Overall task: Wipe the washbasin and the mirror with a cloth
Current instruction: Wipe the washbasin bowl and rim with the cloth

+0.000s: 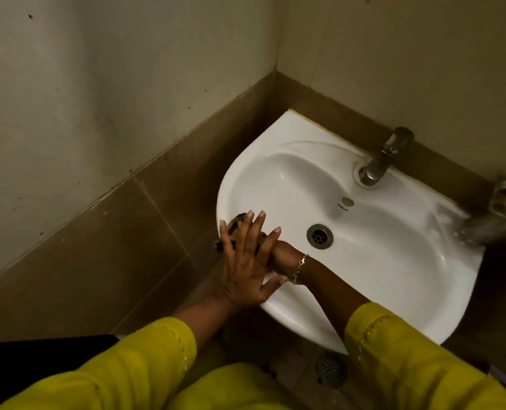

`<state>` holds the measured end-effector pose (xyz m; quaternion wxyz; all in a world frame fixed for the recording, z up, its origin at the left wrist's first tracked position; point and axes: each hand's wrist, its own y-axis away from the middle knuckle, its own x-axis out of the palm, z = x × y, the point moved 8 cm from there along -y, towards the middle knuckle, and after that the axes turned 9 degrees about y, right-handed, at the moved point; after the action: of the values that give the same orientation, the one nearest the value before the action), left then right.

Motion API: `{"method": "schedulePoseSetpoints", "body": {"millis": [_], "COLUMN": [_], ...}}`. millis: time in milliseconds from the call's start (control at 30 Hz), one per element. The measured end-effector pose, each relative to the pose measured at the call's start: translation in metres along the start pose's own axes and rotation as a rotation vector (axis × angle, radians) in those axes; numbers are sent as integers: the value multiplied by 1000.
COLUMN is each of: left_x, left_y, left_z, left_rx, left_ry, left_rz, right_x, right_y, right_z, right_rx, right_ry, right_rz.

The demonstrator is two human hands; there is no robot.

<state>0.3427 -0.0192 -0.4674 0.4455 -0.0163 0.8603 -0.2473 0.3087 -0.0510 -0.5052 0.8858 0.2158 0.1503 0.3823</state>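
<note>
Nearest me, past my yellow sleeves [133, 365], my left hand [246, 270] lies flat with its fingers straight and spread. It presses down on my right hand [278, 255] and mostly covers it, so I cannot tell whether the right fingers curl round the cloth [236, 225]. The cloth, dark and crumpled, peeks out under my fingertips on the left rim of the washbasin [394, 261]. I judge it soft, light and limp, best bunched under the palm rather than pinched by an edge. The basin is white, glossy ceramic, rounded, and likely slippery where wet. Beyond sits the round metal drain [320, 235], then the dull steel tap [379, 164], backed by matte brown tiles [112, 247]. No mirror is in view.
</note>
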Motion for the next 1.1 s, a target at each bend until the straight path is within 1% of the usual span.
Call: {"method": "schedulePoseSetpoints", "body": {"millis": [100,167,233,300,433,533,600,800,867,933,1033,1100], "left_x": [1,1,0,5,20,28,32,39,40,42,41,42], "left_y": [-1,-2,-7,-13,-23,-21,-19,-19,-19,-18,-17,-17], "left_z": [1,3,13,26,32,35,35,38,39,40,40,40], "left_rx": [-5,-27,-141,-253,-239,-250,-240,-254,-261,-251,-233,-220], "left_ry": [-62,7,155,211,14,-167,-245,-378,-402,-405,-379,-359], "left_rz": [77,110,101,113,263,331,364,468,491,499,480,472], "right_x": [0,2,1,1,-10,-15,-25,-69,-86,-101,-127,-144], "right_y": [19,31,43,58,83,104,118,164,175,179,185,187], "right_z": [-14,-26,-40,-46,-61,-72,-81,-103,-109,-115,-129,-133], "right_rx": [35,86,103,87,73,94,117,185,215,199,330,390], "right_ry": [116,65,18,3,133,172,229,526,706,829,1049,1246], "right_rz": [2,16,40,80,66,74,59,2,22,34,80,148]}}
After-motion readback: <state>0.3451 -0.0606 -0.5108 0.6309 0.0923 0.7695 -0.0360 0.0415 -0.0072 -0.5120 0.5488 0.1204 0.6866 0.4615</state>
